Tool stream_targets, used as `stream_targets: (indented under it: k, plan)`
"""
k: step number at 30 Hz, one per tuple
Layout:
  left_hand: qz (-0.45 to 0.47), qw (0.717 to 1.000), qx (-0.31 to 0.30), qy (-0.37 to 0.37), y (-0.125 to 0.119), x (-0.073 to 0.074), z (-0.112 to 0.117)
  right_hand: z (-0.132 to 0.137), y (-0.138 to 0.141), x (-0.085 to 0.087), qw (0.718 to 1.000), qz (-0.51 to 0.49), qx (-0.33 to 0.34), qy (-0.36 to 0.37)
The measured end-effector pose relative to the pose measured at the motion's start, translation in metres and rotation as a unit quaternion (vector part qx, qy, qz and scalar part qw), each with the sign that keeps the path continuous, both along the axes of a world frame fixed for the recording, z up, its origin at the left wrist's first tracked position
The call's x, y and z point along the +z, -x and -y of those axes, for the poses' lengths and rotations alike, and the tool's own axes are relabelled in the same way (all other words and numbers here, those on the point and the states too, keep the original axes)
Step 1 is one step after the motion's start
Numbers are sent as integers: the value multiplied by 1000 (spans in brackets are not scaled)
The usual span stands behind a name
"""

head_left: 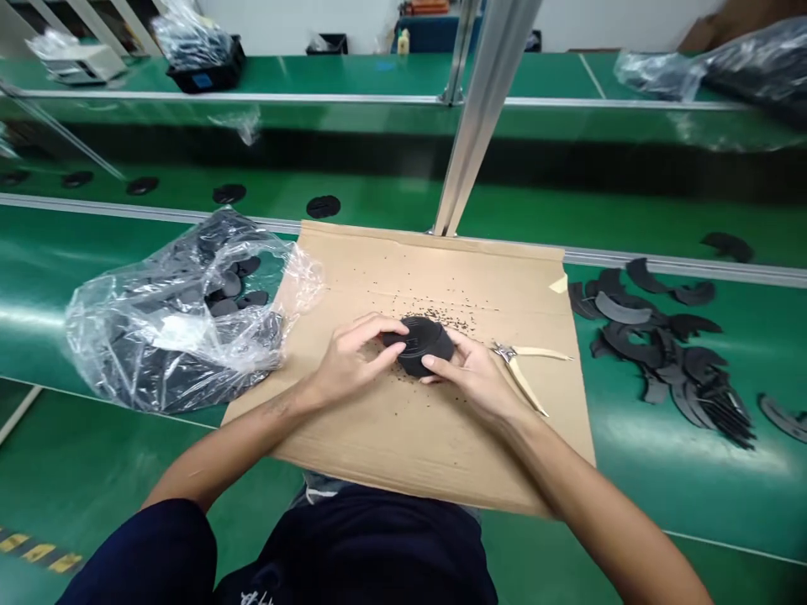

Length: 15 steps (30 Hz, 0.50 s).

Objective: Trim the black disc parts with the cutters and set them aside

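Note:
Between my hands, above the cardboard sheet, is a round black slotted plastic part, or a small stack of them; I cannot tell which. My left hand pinches its left edge between thumb and fingers. On the other side, my right hand grips the right edge, thumb on the near face. Small black scraps lie scattered on the cardboard around the part. A pair of nippers with cream handles rests on the cardboard, right of my right hand.
Left of the cardboard lies a clear plastic bag of black round parts. Curved black pieces are heaped at the right. Black discs sit spaced along the green belt behind. A metal post rises beyond the cardboard.

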<state>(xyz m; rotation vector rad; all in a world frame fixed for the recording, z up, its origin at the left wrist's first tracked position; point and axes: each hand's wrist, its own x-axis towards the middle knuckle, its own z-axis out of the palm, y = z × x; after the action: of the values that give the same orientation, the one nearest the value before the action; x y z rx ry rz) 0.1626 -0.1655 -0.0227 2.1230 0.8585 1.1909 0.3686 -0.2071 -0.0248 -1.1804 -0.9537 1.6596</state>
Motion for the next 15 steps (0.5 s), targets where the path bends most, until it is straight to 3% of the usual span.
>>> stream_targets:
  k: [5, 15]
  plan:
    - [-40, 999, 9, -8, -7, -18, -1, 3, -1, -9, 998, 44, -20, -46]
    - [-51, 997, 27, -43, -9, -21, 2, 8, 4, -13, 994, 84, -33, -69]
